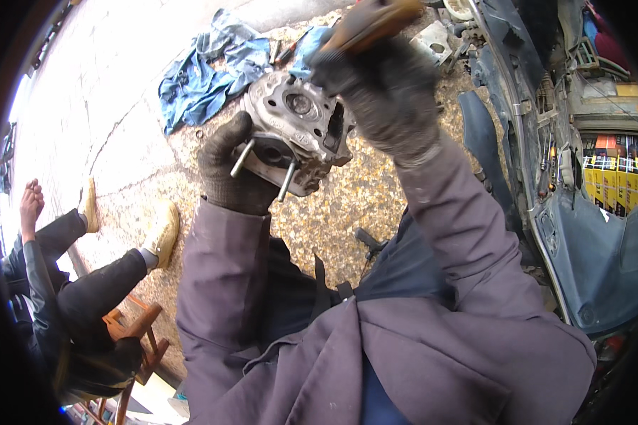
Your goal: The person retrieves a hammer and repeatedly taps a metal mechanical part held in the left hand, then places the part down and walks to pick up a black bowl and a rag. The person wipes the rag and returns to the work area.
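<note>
In its dark glove, my left hand (pixel 227 166) grips the side of a grey metal cylinder head (pixel 285 113). Two bare metal studs stick out from the part's near side, and a round recess shows on its upper face. My right hand (pixel 386 92), also gloved, is up beside the far right of the cylinder head, smeared by motion. Its fingers are closed on a brown, wood-coloured block (pixel 372 25), too blurred to tell its kind. I cannot tell whether the block touches the metal.
Blue rags (pixel 213 67) lie on the speckled ground beyond my hands, with small tools beside them. A flat metal part (pixel 432 44) lies farther right. Dark plastic vehicle panels (pixel 595 255) and yellow boxes (pixel 613 183) line the right. Another person (pixel 71 297) sits at left.
</note>
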{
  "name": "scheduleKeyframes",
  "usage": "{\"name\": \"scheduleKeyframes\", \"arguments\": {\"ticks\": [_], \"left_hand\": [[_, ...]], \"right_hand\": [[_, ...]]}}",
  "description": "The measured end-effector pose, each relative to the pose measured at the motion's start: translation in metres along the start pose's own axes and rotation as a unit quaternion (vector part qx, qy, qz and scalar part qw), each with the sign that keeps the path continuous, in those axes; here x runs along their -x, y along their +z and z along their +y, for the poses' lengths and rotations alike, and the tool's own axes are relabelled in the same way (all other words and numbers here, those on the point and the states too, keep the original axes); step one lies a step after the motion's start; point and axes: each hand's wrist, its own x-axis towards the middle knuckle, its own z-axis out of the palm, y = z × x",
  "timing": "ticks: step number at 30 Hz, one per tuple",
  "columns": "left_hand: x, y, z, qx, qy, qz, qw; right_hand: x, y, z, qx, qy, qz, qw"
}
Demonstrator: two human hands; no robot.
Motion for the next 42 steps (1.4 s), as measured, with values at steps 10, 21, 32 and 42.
{"name": "scheduleKeyframes", "arguments": {"ticks": [10,21,32,42], "left_hand": [[-0.003,0.004,0.002,-0.01,0.008,-0.012,1.0],[-0.002,0.008,0.001,-0.031,0.042,-0.014,0.999],[-0.001,0.007,0.001,-0.02,0.035,-0.003,0.999],[-0.001,0.008,0.0,-0.045,0.038,0.015,0.998]], "right_hand": [[0.0,-0.004,0.004,0.101,-0.102,-0.004,0.99],[0.003,0.002,0.004,0.107,-0.106,-0.022,0.988],[0.003,-0.007,-0.005,0.118,-0.078,-0.041,0.989],[-0.002,-0.004,0.006,0.225,-0.104,-0.073,0.966]]}}
